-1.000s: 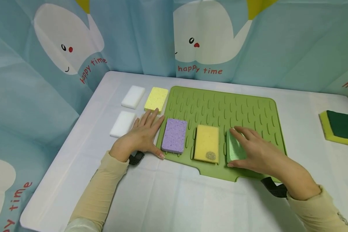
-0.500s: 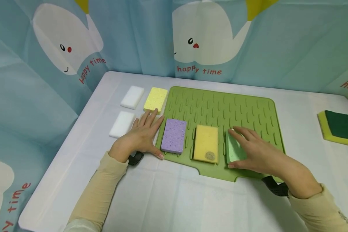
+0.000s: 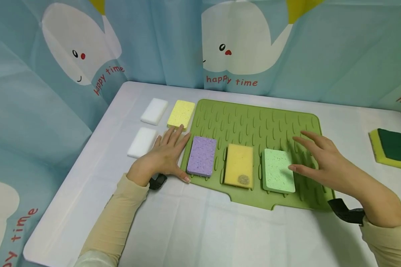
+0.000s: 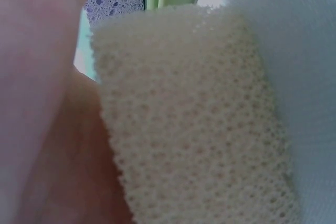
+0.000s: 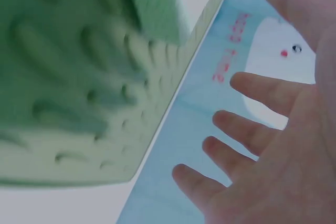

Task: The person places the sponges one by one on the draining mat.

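Note:
My left hand [image 3: 163, 159] lies at the left edge of the green ridged mat [image 3: 254, 126], fingers straight and spread. Beneath it is a beige porous sponge [image 4: 189, 114], mostly hidden in the head view. A purple sponge [image 3: 202, 156] lies on the mat just right of this hand. Further right on the mat are a yellow sponge [image 3: 238, 165] with a brownish round spot and a pale green sponge [image 3: 278, 171]. My right hand [image 3: 331, 167] hovers over the mat's right part, fingers extended and holding nothing; its thumb tip is near the green sponge's right edge.
Two white sponges [image 3: 154, 111] and a light yellow sponge [image 3: 181, 114] lie left of the mat on the white-covered table [image 3: 220, 237]. A yellow sponge with a dark green scouring side [image 3: 392, 148] sits far right. A blue printed curtain [image 3: 173, 44] stands behind.
My right hand has come off the green sponge and moved right, uncovering it. The left hand has stayed in place.

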Action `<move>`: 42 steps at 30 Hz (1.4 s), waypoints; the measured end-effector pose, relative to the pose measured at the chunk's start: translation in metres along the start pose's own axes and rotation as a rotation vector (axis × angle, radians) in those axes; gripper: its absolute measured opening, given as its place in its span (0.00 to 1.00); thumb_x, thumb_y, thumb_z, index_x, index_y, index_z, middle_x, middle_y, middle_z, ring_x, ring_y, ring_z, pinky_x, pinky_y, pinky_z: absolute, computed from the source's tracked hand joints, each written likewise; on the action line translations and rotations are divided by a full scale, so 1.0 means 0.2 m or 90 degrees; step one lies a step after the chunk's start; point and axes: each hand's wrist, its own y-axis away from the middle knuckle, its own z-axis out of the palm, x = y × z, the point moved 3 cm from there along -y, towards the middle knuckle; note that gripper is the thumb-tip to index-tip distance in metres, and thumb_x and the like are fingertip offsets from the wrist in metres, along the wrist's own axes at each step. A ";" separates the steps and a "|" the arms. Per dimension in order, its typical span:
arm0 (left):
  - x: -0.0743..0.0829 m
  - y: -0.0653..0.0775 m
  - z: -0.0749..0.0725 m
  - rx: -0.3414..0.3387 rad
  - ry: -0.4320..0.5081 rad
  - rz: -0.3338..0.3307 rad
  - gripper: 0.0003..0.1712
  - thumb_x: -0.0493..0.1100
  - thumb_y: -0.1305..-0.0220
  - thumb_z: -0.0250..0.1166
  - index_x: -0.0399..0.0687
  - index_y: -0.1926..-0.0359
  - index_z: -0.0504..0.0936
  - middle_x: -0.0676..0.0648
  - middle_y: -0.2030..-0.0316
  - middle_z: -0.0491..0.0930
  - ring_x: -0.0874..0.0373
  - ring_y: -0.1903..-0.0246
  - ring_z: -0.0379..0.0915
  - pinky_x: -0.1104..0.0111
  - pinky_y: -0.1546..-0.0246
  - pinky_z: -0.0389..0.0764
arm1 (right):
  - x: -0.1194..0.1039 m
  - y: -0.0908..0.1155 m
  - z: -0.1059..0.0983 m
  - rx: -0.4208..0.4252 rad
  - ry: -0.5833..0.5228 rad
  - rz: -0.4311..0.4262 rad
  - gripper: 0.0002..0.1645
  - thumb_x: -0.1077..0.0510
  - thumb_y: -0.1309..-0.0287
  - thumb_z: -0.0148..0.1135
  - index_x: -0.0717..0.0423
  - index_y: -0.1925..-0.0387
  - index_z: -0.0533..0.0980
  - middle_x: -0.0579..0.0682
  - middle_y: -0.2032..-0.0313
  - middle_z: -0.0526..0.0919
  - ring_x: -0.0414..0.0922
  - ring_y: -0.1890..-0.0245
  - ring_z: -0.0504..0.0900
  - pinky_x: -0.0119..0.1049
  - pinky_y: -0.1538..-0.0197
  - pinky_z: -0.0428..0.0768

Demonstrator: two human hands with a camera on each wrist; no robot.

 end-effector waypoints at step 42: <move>0.00 -0.01 0.00 -0.004 -0.001 -0.003 0.85 0.74 0.69 0.77 0.56 0.20 0.32 0.47 0.22 0.18 0.45 0.23 0.13 0.38 0.26 0.34 | 0.40 0.20 -0.17 0.212 0.125 0.088 0.29 0.55 0.29 0.53 0.73 0.37 0.62 0.77 0.27 0.47 0.78 0.29 0.44 0.72 0.29 0.40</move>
